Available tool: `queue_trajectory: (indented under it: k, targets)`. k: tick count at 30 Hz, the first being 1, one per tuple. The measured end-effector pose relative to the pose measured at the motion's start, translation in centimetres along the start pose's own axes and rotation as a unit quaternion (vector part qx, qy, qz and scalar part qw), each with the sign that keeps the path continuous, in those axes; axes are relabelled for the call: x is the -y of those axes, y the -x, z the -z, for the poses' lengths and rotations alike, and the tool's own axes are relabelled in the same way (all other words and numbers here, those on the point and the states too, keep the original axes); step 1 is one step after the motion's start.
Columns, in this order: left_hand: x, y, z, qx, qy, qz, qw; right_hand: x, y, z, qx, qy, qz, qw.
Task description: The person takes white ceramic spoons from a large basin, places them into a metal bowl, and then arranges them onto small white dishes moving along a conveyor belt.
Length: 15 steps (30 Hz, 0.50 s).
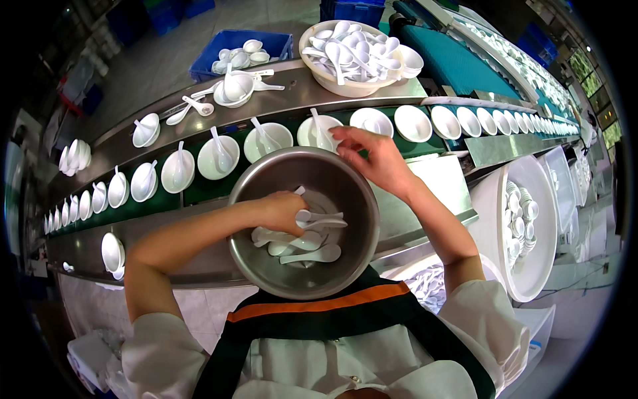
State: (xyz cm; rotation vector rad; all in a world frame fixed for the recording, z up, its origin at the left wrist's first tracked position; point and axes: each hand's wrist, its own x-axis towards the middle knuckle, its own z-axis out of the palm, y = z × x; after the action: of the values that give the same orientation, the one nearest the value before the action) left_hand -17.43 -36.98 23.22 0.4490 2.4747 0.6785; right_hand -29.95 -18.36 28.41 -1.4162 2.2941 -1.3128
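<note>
A large stainless steel bowl (361, 234) stands in front of me with several white soup spoons (311, 254) inside. My left hand (281, 212) reaches into it, its fingers among the spoons; whether it grips one is hidden. Over the bowl's far right rim, my right hand (371, 157) is spread, fingertips beside a white bowl (306, 132) on the green conveyor belt (234, 185). A white spoon (316, 124) leans in that bowl, apart from any clear grip. Bowls to the left on the belt mostly hold a spoon each; those at the right, such as one white bowl (412, 123), show none.
Beyond the belt, a cream basin (344, 89) heaped with spoons and a blue crate (199, 70) of small bowls stand near a steel ledge (294, 82). A teal conveyor (448, 60) runs at upper right. A white tub (541, 249) with stacked pieces is at right.
</note>
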Motion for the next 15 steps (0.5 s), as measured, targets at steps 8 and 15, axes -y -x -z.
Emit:
queue_trajectory:
  k: [8, 15]
  targets:
    - [-2.1, 1.1, 3.6, -0.03, 0.247, 0.009, 0.968, 2.5, 2.4, 0.1, 0.231, 0.079, 0.05, 0.969]
    - [-4.4, 1.7, 4.0, -0.021, 0.514, 0.002, 0.858, 1.7, 2.6, -0.4, 0.097, -0.324, -0.133, 0.931]
